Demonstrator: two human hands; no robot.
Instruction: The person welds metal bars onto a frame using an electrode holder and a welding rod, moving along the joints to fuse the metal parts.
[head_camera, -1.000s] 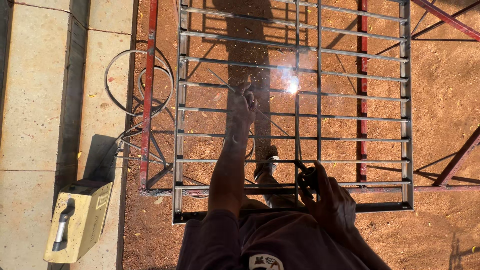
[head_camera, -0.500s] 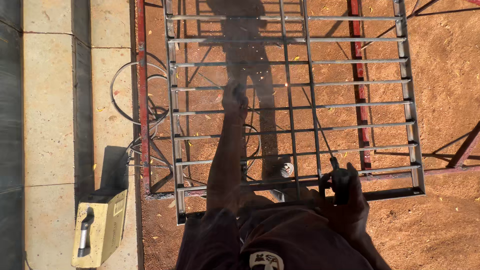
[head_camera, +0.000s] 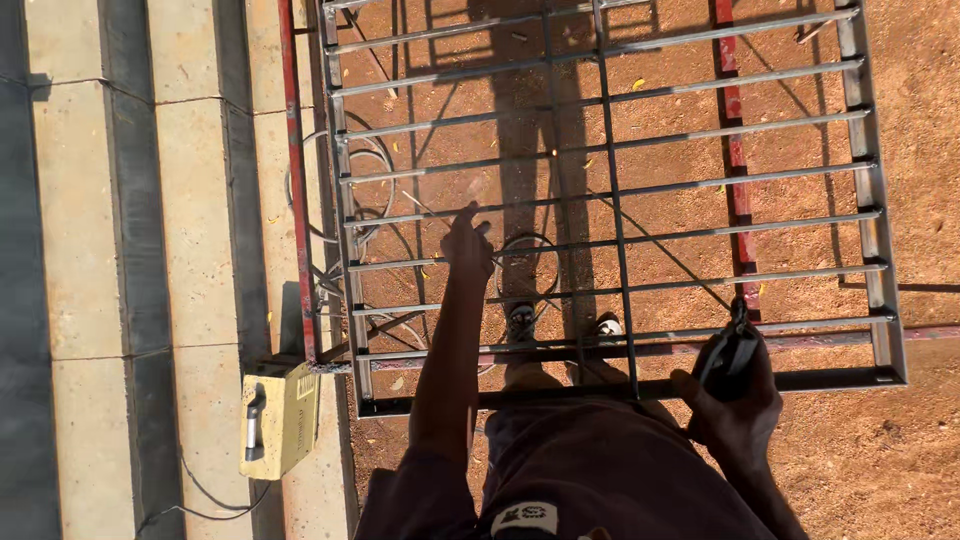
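Since before, left hand (head_camera: 467, 243) has reached further over the metal grille (head_camera: 610, 200), fingers loosely spread; right hand (head_camera: 735, 395) grips a dark tool (head_camera: 732, 350).

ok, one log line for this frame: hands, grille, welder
left hand: on metal grille bar | right hand: grips dark tool | yellow welder box: on paving, left

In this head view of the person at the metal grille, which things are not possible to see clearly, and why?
- Right hand: it grips a dark tool, but shadow hides the tool's kind and its tip.
- Left hand: in silhouette over the metal grille; contact with a bar cannot be told.
- Shoes: partly hidden behind the grille bars.
- Yellow box: its cable runs out of the bottom edge.
- Grille: its top is cut off by the upper edge.
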